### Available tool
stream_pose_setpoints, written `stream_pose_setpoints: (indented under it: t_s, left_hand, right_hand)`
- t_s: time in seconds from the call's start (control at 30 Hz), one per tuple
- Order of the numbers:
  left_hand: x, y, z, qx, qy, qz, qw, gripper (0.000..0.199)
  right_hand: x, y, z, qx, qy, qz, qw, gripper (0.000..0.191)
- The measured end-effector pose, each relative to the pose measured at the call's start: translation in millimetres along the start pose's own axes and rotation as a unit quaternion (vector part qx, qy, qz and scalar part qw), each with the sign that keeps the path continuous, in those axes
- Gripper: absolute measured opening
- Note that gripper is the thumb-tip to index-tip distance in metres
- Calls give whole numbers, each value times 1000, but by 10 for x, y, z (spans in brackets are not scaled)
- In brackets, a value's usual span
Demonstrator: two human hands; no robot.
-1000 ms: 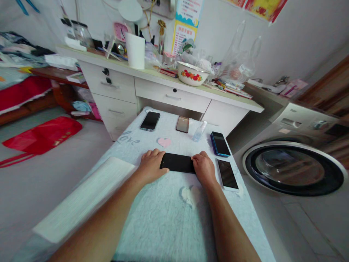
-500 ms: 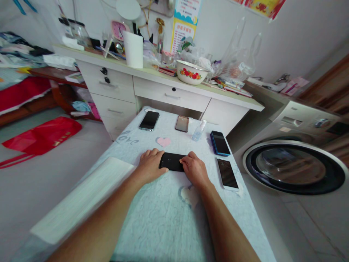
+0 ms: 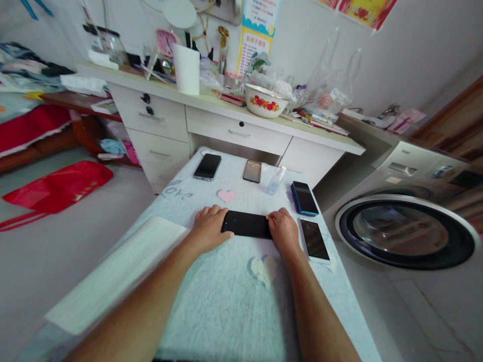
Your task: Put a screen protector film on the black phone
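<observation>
A black smartphone [image 3: 247,224] lies flat on the cloth-covered table, its long side running left to right. My left hand [image 3: 211,229] grips its left end, with the thumb along the near edge and the fingers at the far edge. At the phone's right end is my right hand [image 3: 284,230], fingers curled and pressed together against the surface. Whatever those fingers may hold is hidden. Just right of that hand rests a white phone [image 3: 315,240] with a dark screen.
Farther back are a black phone [image 3: 207,167], a phone case [image 3: 252,171], a small clear spray bottle [image 3: 275,181] and a blue-edged phone [image 3: 304,198]. A long whitish sheet [image 3: 116,274] lies at the left. A cluttered desk [image 3: 211,106] stands behind, a washing machine [image 3: 407,221] at right.
My right hand has slid right along the phone, from over its right half to its right end, uncovering more of it. My left hand stays in place.
</observation>
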State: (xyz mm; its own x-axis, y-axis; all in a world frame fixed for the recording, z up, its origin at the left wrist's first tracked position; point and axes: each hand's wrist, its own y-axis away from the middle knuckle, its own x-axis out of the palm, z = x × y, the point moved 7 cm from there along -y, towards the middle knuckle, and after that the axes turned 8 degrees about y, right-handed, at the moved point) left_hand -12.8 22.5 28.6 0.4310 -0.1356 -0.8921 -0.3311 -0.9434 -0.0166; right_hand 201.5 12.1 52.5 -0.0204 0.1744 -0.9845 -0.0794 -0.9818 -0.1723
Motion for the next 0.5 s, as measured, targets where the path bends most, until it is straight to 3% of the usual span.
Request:
stream_pose_setpoints:
  t_s: [0.5]
  left_hand:
    - [-27, 5, -28, -6, -3, 6, 1000, 53]
  right_hand:
    - [48, 40, 423, -98, -6, 12, 995, 28]
